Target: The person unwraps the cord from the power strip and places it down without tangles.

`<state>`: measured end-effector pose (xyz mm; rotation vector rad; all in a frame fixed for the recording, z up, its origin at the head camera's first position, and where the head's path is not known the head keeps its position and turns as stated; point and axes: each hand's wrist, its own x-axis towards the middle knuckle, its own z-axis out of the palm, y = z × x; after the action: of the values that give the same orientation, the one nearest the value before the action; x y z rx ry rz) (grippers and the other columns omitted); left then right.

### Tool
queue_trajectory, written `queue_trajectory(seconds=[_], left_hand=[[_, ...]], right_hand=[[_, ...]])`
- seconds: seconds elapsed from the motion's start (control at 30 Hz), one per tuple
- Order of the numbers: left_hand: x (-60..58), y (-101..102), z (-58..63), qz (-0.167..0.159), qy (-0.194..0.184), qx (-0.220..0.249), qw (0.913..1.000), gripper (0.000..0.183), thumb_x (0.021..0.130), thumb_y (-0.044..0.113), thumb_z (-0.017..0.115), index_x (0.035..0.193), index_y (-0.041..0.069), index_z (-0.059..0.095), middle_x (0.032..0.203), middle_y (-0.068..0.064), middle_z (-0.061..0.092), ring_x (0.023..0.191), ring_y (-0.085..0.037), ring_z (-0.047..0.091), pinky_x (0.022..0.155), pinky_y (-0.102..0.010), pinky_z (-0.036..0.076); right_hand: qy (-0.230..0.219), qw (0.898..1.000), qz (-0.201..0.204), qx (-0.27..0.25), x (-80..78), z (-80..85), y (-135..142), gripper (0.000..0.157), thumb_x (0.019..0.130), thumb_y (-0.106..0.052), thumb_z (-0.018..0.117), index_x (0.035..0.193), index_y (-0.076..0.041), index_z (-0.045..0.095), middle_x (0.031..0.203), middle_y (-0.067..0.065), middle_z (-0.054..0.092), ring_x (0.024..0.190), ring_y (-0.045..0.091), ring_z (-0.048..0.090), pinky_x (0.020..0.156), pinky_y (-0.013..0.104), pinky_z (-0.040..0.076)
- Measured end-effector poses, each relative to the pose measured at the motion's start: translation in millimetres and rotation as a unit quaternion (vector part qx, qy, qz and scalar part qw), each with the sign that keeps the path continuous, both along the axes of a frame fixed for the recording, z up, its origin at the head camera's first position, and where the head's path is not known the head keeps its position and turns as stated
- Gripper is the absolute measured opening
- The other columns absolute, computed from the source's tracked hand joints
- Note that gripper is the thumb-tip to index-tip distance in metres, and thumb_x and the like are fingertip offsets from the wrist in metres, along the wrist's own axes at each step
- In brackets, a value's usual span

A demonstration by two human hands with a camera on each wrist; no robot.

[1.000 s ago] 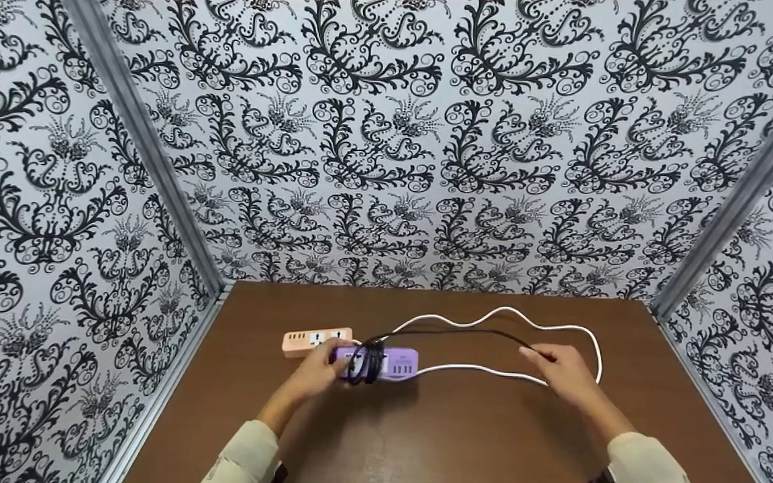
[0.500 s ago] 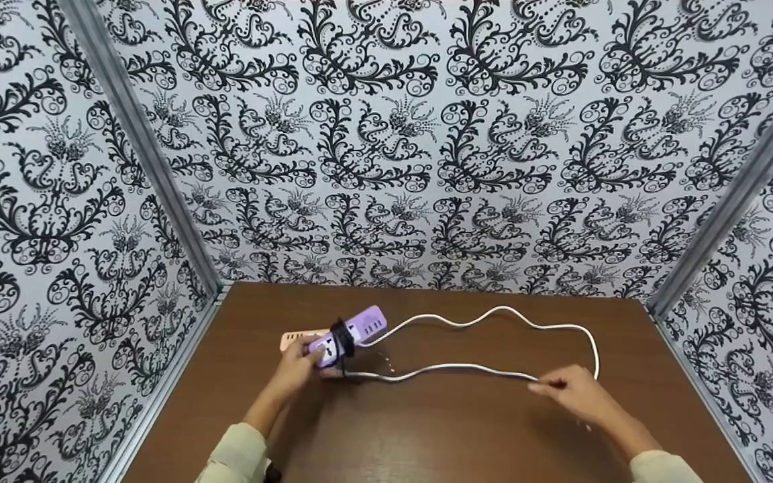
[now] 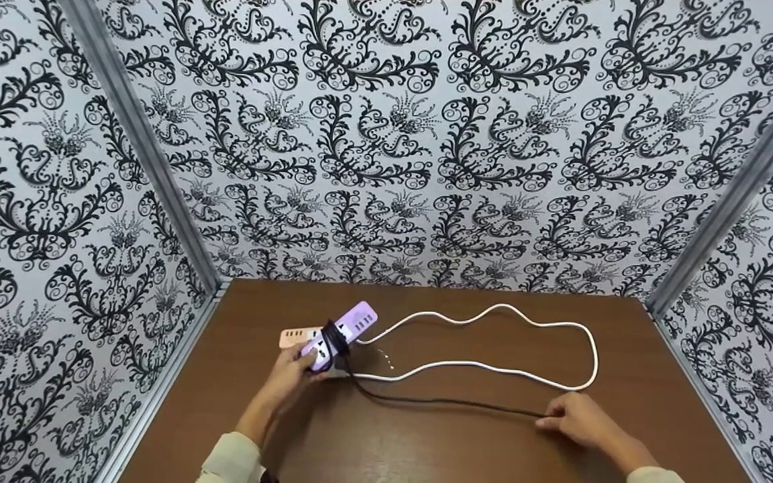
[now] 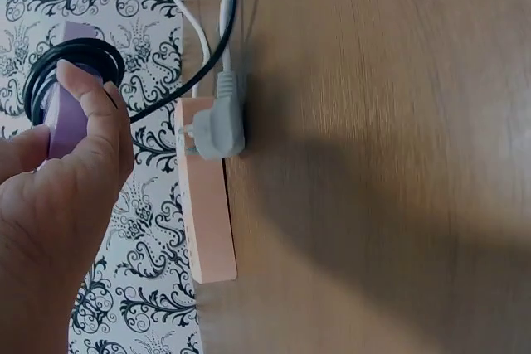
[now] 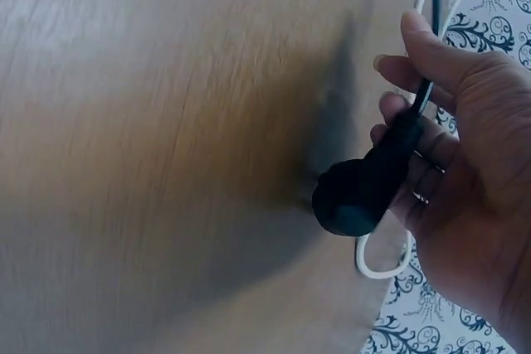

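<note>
My left hand [image 3: 286, 377] grips one end of a purple power strip [image 3: 361, 315], which tilts up to the right above the table. Several turns of its black cord [image 3: 440, 401] are wound round the strip's middle. From there the cord runs right to my right hand [image 3: 578, 419], whose fingers hold it near its end. In the right wrist view, the black plug [image 5: 357, 196] hangs just below those fingers. An orange power strip [image 4: 207, 205] lies on the table behind the purple one. A grey-white plug [image 4: 220, 126] lies against it, below my left hand.
A white cord [image 3: 467, 363] makes a long wavy loop over the brown table [image 3: 427, 449], behind the black cord. Patterned walls [image 3: 386, 134] with grey metal corner posts [image 3: 178, 188] enclose the table's back and sides.
The purple strip has moved left and turned from level to slanted. My right hand has come down toward the front, bringing the black cord from behind the white loop's front stretch to before it.
</note>
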<state>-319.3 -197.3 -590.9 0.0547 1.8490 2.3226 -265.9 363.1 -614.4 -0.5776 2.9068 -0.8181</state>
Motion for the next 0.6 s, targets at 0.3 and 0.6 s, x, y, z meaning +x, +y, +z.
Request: queue_trajectory(seconds=[0.3,0.6], left_hand=[[11.2,15,9.4,-0.037,0.002,0.004,0.9993,0.045,0.109,0.003,0.045,0.145,-0.020,0.033,0.117,-0.012,0.059,0.099,-0.016,0.063,0.081,-0.027,0.061],[13.6,27,11.3,-0.047,0.013,0.007,0.9988,0.044,0.108,0.004,0.047,0.144,-0.020,0.036,0.119,-0.015,0.057,0.102,-0.020,0.063,0.083,-0.031,0.062]], right_hand=[[-0.062,0.998,-0.014,0.016,4.2,7.5,-7,0.019,0.085,-0.024,0.084,0.080,-0.015,0.067,0.078,-0.007,0.063,0.068,0.004,0.050,0.061,0.026,0.043],[-0.069,0.997,-0.017,0.010,6.0,15.0,-17,0.021,0.086,-0.027,0.084,0.087,-0.012,0.069,0.078,-0.006,0.063,0.067,0.004,0.050,0.062,0.026,0.043]])
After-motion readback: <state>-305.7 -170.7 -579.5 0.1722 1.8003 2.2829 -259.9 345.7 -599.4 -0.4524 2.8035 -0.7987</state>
